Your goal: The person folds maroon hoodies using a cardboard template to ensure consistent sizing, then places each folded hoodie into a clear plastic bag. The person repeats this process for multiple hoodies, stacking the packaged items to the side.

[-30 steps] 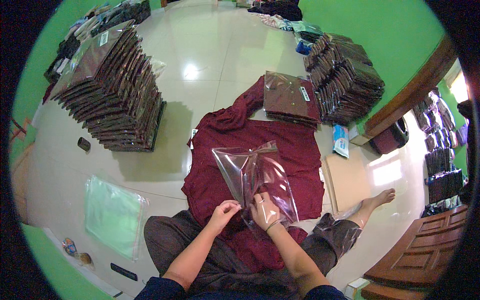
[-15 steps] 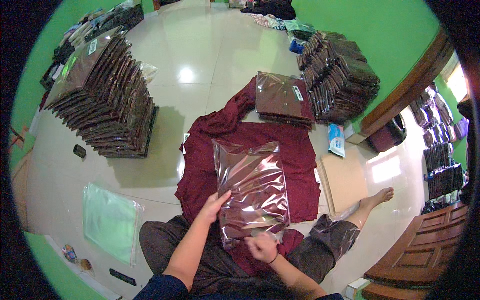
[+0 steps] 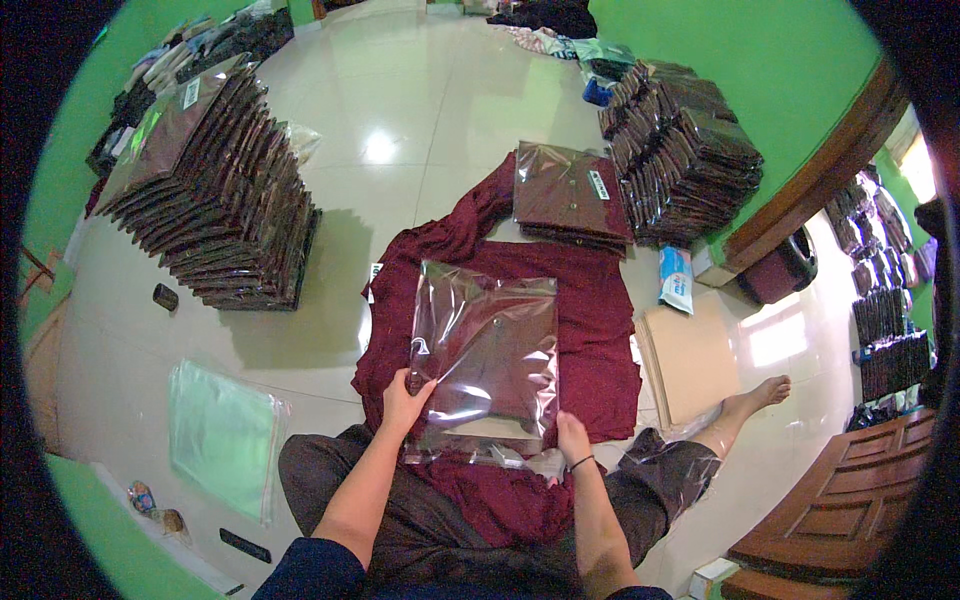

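Maroon cloth (image 3: 600,310) lies spread over the pale floor (image 3: 400,110) before us, and we take our bearings from it. Above its near half, and overlapping it from our view, is a clear bag (image 3: 490,350). Through the shiny film we see folded brown fabric with a button, and a pale strip low in the bag.

Our left hand (image 3: 404,402) has the bag's left edge between thumb and fingers. Our right hand (image 3: 573,440) is at the bag's lower right edge, fingers drawn close together; it is blurred, and we cannot tell whether it grips the film.

At the cloth's far right corner we see a few wrapped packs (image 3: 572,190) in a low pile, the top one bearing a white label. Just beyond them, right of the cloth, leans a taller stack (image 3: 690,150) of such packs. Well to the cloth's left rises another high stack (image 3: 225,200).

Right of the cloth lie a blue and white packet (image 3: 676,280) and, nearer us, sheets of tan card (image 3: 690,360). Left of the cloth's near end we find a greenish pile of film (image 3: 225,425).
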A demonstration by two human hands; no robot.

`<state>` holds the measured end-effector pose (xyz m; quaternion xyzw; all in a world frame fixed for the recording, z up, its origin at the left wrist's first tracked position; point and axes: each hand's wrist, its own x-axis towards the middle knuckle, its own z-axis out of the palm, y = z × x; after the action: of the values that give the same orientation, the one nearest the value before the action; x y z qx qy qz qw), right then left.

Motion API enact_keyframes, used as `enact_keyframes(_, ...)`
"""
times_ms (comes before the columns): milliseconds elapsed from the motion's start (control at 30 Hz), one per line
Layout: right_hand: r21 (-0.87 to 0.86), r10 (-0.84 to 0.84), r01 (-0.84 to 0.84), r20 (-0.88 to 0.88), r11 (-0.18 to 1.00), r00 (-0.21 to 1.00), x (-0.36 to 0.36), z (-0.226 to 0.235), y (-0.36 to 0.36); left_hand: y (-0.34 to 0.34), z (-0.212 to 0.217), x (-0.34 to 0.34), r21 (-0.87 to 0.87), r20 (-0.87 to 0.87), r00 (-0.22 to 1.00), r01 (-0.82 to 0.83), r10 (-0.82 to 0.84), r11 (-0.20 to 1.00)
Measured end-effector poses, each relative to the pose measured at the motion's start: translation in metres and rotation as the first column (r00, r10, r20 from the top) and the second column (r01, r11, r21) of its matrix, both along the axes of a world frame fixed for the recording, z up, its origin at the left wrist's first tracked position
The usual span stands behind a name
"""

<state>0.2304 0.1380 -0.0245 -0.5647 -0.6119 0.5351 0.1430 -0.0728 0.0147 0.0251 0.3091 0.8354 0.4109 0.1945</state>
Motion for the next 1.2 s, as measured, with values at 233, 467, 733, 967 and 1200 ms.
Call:
enact_keyframes(233,-0.063,-0.025,0.014,-0.168,0.998,0.985,0.006,0.011,-0.003,-0.034,-0.02,-0.023,0.17,0.889,0.446,-0.105,-0.107,0.98)
enact_keyframes(467,-0.378,-0.152,0.078,-0.171,0.923,0.973,0.016,0.025,-0.021,-0.056,-0.02,-0.027,-0.07,0.437,0.875,0.261,-0.206,0.963)
enact_keyframes(733,-0.495,-0.053,-0.057,-0.205,0.867,0.977,0.023,0.04,-0.038,-0.086,0.023,-0.022,0.005,0.805,0.553,0.356,-0.215,0.934)
enact_keyframes(967,-0.384,-0.319,-0.057,-0.833,0.921,0.453,0.014,0.204,-0.052,-0.093,0.155,-0.015,0.521,0.803,0.377,-0.067,-0.461,0.851)
enact_keyframes(1200,-0.071,-0.077,0.031,-0.962,0.997,0.26,0.011,0.329,-0.057,-0.072,0.264,-0.02,0.768,0.62,0.418,-0.154,-0.664,0.621)
